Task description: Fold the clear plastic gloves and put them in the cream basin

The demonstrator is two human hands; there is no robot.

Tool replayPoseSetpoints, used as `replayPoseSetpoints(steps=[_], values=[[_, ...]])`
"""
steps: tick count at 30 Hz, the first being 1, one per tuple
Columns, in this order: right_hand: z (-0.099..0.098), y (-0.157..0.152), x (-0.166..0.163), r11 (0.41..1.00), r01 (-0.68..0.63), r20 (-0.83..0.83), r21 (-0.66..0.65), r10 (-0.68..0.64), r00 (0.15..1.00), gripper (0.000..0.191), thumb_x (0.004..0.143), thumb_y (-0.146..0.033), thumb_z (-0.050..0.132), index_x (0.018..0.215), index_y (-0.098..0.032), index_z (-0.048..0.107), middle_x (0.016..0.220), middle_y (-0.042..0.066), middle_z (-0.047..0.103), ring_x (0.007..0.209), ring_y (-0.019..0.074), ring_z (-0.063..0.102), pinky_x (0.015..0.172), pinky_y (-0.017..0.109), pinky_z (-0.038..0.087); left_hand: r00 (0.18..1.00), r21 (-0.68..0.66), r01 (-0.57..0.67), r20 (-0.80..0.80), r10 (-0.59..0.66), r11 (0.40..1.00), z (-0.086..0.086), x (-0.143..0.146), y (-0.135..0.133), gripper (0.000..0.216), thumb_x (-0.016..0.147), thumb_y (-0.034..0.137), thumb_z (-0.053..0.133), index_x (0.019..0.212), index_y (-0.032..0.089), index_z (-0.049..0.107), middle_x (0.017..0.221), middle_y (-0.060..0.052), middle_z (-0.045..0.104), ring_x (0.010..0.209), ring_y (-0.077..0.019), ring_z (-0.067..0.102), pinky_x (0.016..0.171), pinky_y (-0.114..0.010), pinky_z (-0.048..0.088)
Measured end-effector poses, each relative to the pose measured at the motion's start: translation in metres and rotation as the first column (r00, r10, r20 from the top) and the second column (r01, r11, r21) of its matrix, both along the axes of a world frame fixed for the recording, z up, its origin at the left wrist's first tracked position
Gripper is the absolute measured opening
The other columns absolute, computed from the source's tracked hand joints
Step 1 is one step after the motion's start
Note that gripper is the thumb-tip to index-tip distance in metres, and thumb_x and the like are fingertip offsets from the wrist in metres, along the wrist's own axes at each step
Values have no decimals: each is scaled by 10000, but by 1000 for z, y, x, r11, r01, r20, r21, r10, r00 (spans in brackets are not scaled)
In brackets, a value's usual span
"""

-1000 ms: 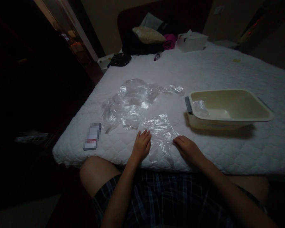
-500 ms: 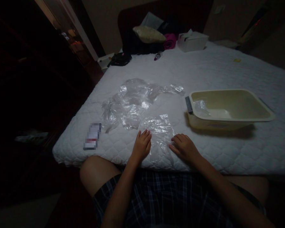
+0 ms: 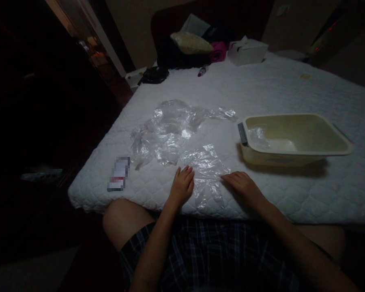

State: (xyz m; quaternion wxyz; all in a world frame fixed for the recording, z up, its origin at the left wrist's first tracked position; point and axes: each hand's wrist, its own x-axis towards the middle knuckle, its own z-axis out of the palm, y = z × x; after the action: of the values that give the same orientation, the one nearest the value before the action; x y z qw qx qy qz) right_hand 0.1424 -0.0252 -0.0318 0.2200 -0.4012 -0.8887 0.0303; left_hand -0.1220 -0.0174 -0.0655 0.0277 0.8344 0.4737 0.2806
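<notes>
A clear plastic glove (image 3: 206, 170) lies flat on the white quilted bed near its front edge. My left hand (image 3: 181, 187) rests palm down on the glove's left edge, fingers stretched out. My right hand (image 3: 242, 185) lies flat at the glove's right edge, fingertips touching the plastic. Behind the glove spreads a heap of crumpled clear plastic gloves (image 3: 170, 129).
A cream plastic basin (image 3: 295, 140) with one clear plastic piece inside stands to the right. A small dark packet (image 3: 119, 173) lies at the left. A tissue box (image 3: 248, 50), a pillow (image 3: 191, 42) and dark clutter sit at the far end. The bed edge (image 3: 88, 198) drops off left.
My right hand slid left over the glove, then back to the right, and the glove's right side now lies spread wider. My left hand has stayed put.
</notes>
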Motion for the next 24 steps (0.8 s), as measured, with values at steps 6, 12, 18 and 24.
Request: replayPoseSetpoints(steps=[6, 12, 18, 24], values=[[7, -3, -7, 1000, 15, -35, -11, -16, 999, 337, 813, -326, 505, 1103, -158, 537, 1027, 122, 608, 927, 246, 526, 807, 407, 396, 1000, 8, 4, 1, -4, 1000, 0, 0, 0, 334, 810, 123, 432, 1135, 168, 491, 1220, -103, 542, 1240, -221, 382, 1044, -528, 237], [0, -3, -13, 998, 63, 3, 20, -64, 998, 190, 823, -301, 512, 901, -154, 604, 876, 113, 619, 819, 225, 534, 734, 366, 402, 1000, 5, 1, 3, -1, 1000, 0, -1, -1, 334, 814, 127, 427, 1137, 174, 494, 1220, -100, 542, 1241, -226, 382, 1041, -533, 238], [0, -1, -7, 997, 50, -37, 55, -48, 998, 179, 836, -173, 471, 945, -157, 612, 891, 100, 643, 826, 211, 543, 752, 367, 404, 1000, 15, -1, -10, 1, 1000, 0, -1, -1, 328, 816, 126, 426, 1135, 163, 491, 1229, -100, 536, 1267, -222, 342, 1049, -523, 235], [9, -4, 2, 998, -22, -77, -53, 18, 997, 213, 831, -193, 476, 1021, -179, 570, 940, 67, 652, 882, 191, 578, 885, 424, 370, 999, 15, -9, -30, 10, 1000, 1, 0, 0, 331, 824, 142, 422, 1147, 169, 487, 1239, -94, 530, 1281, -232, 318, 1049, -532, 231]])
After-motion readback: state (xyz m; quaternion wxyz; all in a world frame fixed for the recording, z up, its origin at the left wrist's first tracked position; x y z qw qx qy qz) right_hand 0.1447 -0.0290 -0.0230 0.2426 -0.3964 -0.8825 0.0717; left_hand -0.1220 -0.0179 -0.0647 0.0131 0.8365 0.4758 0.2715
